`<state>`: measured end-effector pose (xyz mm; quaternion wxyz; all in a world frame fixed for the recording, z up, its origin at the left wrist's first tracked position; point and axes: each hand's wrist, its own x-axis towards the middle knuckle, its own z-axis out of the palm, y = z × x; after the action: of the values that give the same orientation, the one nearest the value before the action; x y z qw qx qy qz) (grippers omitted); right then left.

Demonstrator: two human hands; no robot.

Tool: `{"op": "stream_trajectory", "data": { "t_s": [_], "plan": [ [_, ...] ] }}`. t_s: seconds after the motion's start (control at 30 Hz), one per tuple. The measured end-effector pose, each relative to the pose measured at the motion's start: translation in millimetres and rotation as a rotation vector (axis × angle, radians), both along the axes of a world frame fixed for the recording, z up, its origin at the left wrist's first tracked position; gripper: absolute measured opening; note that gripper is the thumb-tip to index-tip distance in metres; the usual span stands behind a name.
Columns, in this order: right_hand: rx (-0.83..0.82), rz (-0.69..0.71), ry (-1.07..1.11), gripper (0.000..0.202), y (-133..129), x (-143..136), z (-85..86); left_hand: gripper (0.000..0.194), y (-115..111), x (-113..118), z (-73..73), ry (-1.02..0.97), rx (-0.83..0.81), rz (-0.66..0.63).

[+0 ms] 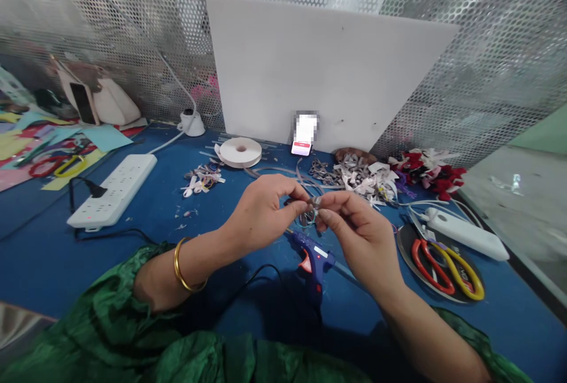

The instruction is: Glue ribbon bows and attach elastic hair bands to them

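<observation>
Now, far left, a white rectangular plastic power strip [116, 189] lies angled, a black plug [96, 189] seated in it, presumably set aside to free working room. Next, a loose cluster of white-and-grey ribbon bits [201, 179], then a flat, round white spool [240, 152]. And centre stage: the bare left hand [261, 211], thumb and forefinger nearly closed, pinching a small greyish ribbon piece [316, 201], its shape half hidden between the hands. Just below, a blue glue gun [315, 256] with an orange trigger lies nozzle towards the work, probably for easy reach. The bare right hand [365, 232] pinches that piece opposite, thumb against curled fingers, steadying it, it seems. Finally, red-and-yellow-handled metal scissors [462, 270], handles facing the worker, likely for quick grabbing.
</observation>
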<state>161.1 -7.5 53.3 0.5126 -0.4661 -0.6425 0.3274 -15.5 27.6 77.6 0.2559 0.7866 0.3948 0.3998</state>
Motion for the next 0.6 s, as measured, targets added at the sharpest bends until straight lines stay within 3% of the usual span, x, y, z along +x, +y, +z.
{"op": "stream_trajectory", "data": {
  "t_s": [0.2,0.47,0.6],
  "plan": [
    [-0.046,0.058,-0.003,0.008,0,-5,-3.5,0.01,-1,-1,2.3,-0.079,-0.095,0.009],
    [-0.276,0.234,0.048,0.04,2,-10,-3.5,0.012,1,-1,-1.4,-0.01,0.013,-0.002],
    [-0.254,0.236,0.051,0.048,1,-13,-11.9,0.012,-1,1,-4.4,0.001,0.043,0.019]
  ]
}}
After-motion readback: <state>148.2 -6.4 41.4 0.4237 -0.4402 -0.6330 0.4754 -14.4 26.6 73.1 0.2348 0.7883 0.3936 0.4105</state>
